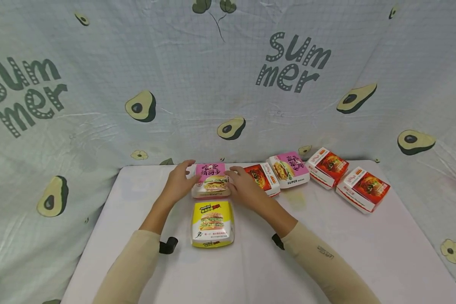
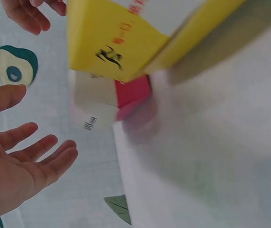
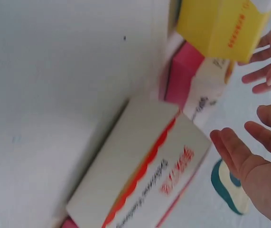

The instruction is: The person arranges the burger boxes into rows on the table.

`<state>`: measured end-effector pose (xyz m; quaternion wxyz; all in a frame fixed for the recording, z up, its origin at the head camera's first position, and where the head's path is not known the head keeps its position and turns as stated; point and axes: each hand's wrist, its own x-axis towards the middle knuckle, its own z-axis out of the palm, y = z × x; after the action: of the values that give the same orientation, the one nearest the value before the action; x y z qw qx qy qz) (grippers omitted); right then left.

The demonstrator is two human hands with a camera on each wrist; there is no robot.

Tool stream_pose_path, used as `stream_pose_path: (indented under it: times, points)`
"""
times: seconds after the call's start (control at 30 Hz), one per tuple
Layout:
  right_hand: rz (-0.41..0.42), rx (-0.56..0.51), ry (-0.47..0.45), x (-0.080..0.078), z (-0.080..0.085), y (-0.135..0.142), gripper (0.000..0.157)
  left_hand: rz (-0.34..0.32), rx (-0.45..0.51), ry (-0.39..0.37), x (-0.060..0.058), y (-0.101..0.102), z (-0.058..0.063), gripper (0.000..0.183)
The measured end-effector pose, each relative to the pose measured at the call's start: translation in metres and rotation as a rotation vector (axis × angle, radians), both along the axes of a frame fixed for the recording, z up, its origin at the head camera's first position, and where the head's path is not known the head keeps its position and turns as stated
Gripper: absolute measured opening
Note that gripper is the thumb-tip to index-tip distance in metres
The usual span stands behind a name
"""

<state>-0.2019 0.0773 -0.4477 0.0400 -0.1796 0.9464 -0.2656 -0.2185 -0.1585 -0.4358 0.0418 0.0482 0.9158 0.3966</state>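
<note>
A pink-and-white burger box (image 1: 211, 182) lies flat near the back edge of the table, between my two hands. On its left side is my left hand (image 1: 177, 184), fingers spread and relaxed; the left wrist view shows this hand (image 2: 28, 156) with nothing in its grasp. My right hand (image 1: 243, 188) is at the box's right side, its fingertips overlapping the box's edge in the head view. Loosely bent, apart fingers show on the right hand (image 3: 263, 161) in its wrist view. Just in front of the pink box is a yellow burger box (image 1: 213, 223).
A red-and-white burger box (image 1: 264, 179) lies right beside my right hand, partly hidden by it. Farther right stand another pink box (image 1: 289, 169) and two red boxes (image 1: 327, 168). A cloth printed with avocados (image 1: 232, 128) hangs behind the white table (image 1: 289, 270).
</note>
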Motion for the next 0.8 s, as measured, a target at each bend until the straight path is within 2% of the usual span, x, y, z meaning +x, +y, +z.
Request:
stream_pose_path:
  times: [0.23,0.37,0.57,0.8]
  points:
    - [0.033,-0.025,0.105,0.0,0.014,0.033,0.044,-0.048,0.016,0.097,0.014,0.021,0.023,0.063]
    - [0.036,-0.024,0.11,-0.006,0.021,0.054,0.046,-0.097,0.027,0.108,0.02,0.035,0.032,0.065]
    - [0.069,0.011,0.08,-0.022,0.021,0.086,0.048,-0.209,-0.024,0.083,0.023,0.056,0.039,0.068]
    - [0.069,0.032,0.002,-0.04,0.02,0.11,0.048,-0.272,-0.064,0.021,0.027,0.079,0.038,0.074]
